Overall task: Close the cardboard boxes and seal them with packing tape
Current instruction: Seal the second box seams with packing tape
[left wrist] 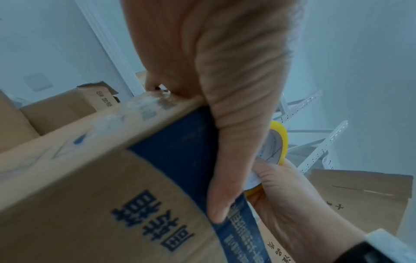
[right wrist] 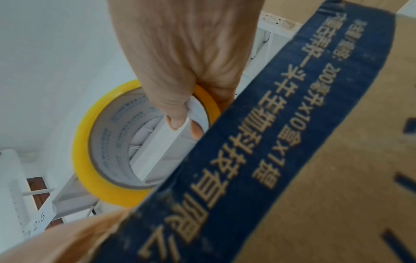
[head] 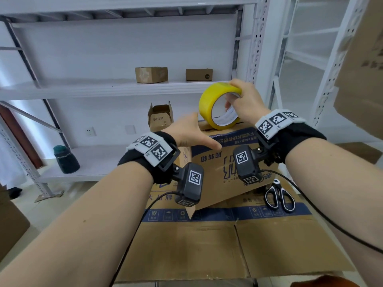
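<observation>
A cardboard box [head: 217,168] with a blue printed band stands in the middle on a flattened cardboard sheet [head: 207,245]. My left hand [head: 192,131] lies flat over the box's top left corner, and its thumb [left wrist: 225,178] reaches down the near face along the blue band. My right hand [head: 244,102] grips a yellow roll of packing tape [head: 207,104] upright above the box's far top edge. In the right wrist view two fingertips hook inside the tape roll's [right wrist: 90,169] core. The box top itself is hidden from view.
Black-and-white scissors [head: 279,195] lie on the flattened sheet right of the box. White metal shelves behind hold two small boxes [head: 151,74], a small open box [head: 160,117] and a dark green jar [head: 66,160]. A large cardboard box [head: 364,69] looms at upper right.
</observation>
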`<state>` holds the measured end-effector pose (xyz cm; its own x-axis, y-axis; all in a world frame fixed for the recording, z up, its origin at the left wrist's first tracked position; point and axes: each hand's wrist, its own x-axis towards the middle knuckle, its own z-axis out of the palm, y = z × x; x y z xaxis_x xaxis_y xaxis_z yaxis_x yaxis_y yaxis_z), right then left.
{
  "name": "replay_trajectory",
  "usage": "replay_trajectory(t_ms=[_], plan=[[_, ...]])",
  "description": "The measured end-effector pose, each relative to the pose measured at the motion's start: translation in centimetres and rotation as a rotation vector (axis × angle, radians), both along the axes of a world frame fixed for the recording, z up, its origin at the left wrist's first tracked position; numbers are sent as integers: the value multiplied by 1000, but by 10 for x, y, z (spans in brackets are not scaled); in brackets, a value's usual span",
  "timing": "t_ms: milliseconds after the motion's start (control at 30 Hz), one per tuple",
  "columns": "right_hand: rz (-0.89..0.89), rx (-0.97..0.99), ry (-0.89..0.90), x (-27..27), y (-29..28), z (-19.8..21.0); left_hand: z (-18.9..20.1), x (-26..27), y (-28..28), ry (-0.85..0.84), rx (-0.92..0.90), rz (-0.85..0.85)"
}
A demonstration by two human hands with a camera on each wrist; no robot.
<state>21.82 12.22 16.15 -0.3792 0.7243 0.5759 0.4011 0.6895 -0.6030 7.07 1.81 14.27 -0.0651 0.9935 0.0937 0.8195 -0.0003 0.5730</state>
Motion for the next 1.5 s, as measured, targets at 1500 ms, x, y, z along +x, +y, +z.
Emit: replay_trajectory(t_ms=[1500], plan=[[73, -36, 92, 23, 5, 3, 10, -21, -20, 43, -108, 41]])
